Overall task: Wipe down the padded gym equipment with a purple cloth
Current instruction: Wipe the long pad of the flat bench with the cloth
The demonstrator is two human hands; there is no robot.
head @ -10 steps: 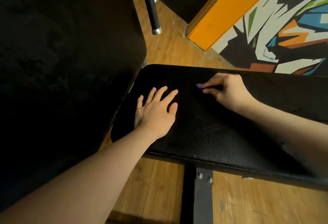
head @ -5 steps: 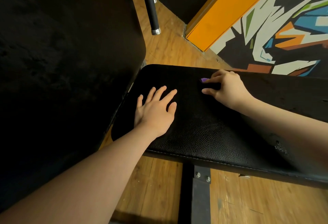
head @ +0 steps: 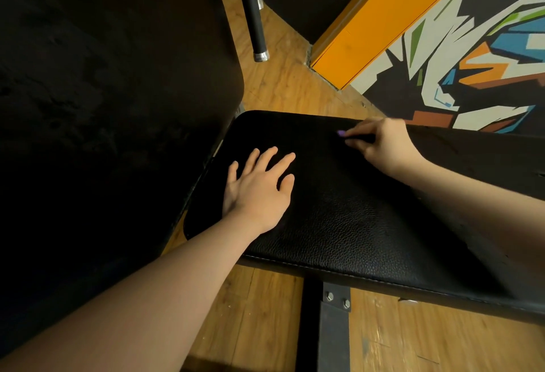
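A black padded bench seat [head: 354, 224] lies across the middle of the view. My left hand [head: 259, 186] rests flat on its left part, fingers spread and straight. My right hand [head: 380, 144] is near the pad's far edge, fingers curled round a purple cloth [head: 341, 133]. Only a small purple tip of the cloth shows beyond the fingertips; the rest is hidden in the hand. A second, tall black pad [head: 103, 106] stands upright at the left, close beside the seat.
A wooden floor [head: 265, 312] lies below. A black metal frame post [head: 327, 327] with bolts runs under the seat. A black metal leg [head: 256, 26] stands behind. An orange panel [head: 368, 32] and a painted mural wall [head: 472, 62] are at the right rear.
My right hand with the purple cloth has slid away from me, from the middle of the pad toward its far edge. My left hand has stayed flat in place.
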